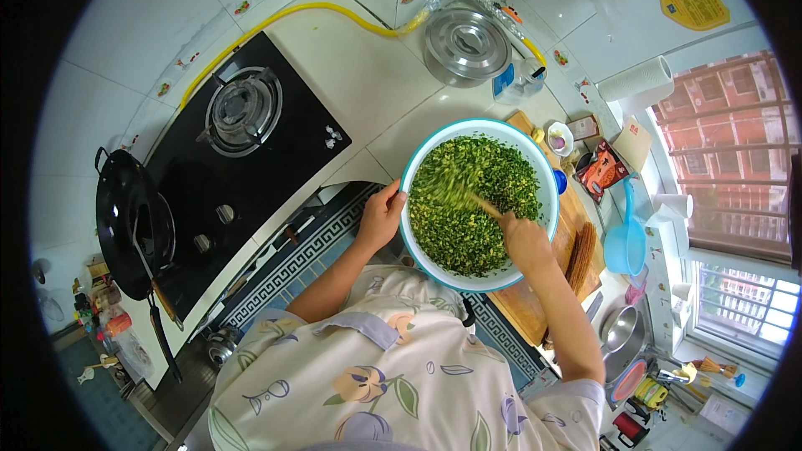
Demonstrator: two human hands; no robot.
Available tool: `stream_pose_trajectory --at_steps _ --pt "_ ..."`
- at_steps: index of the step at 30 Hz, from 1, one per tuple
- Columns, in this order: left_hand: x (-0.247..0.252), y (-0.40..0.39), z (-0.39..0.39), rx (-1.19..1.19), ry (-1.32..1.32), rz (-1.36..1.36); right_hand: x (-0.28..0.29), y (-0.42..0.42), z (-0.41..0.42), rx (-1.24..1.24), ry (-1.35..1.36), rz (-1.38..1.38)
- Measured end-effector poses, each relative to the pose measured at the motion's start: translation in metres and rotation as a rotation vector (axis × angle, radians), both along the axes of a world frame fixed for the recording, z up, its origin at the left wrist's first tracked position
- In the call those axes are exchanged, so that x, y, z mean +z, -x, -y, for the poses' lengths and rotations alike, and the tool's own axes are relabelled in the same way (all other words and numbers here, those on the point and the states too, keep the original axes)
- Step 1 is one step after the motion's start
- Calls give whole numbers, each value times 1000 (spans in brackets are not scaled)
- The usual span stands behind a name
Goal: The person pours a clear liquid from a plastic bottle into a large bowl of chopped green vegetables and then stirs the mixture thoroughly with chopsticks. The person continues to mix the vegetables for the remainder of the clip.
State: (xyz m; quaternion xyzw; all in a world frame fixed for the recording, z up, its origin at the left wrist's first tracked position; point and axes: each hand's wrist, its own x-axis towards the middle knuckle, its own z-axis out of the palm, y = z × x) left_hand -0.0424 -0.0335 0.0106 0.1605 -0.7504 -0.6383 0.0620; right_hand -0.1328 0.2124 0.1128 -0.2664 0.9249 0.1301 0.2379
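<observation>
A large white basin with a teal rim [405,244] is before me, filled with a chopped green-and-yellow mixture [463,232] that looks like minced greens with bits of egg. My left hand [381,216] grips the basin's left rim, thumb on top. In my right hand [525,243] is the handle of a wooden utensil [487,205], reaching into the mixture. Its far end is hidden among the greens, which are motion-blurred there. Under the basin's right side lies a wooden cutting board [567,203].
To the left is a black gas cooktop [250,175] with a wok [128,225] on it. Behind the basin stands a lidded steel pot [467,44] beside a plastic bottle [519,82]. On the right are a bundled bamboo brush [581,257], a light-blue ladle [624,247] and a sink [636,341].
</observation>
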Motion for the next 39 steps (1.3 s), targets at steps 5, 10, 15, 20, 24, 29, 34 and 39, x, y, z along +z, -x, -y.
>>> stream_pose_trajectory --at_steps 5,10,15,20,24,29,34,39 --pt "1 -4 2 -11 16 49 46 31 -10 292 -118 -173" --pt "0 -2 -1 -11 -5 36 26 83 -27 251 -155 -354" --pt "-2 -3 -7 74 -71 -32 20 45 -61 -3 -205 -139" --pt "-2 -5 -9 100 -16 -37 35 -1 -59 -129 -173 191" --pt "-1 -3 -12 120 -17 -46 38 -26 -54 -156 104 357" --pt "-5 -3 -14 129 4 -87 36 -2 -34 -280 102 209" --pt "-2 -2 -10 108 0 -92 43 56 -16 50 -208 -98" --pt "4 -2 -11 100 10 -67 49 64 -47 29 -272 -182"
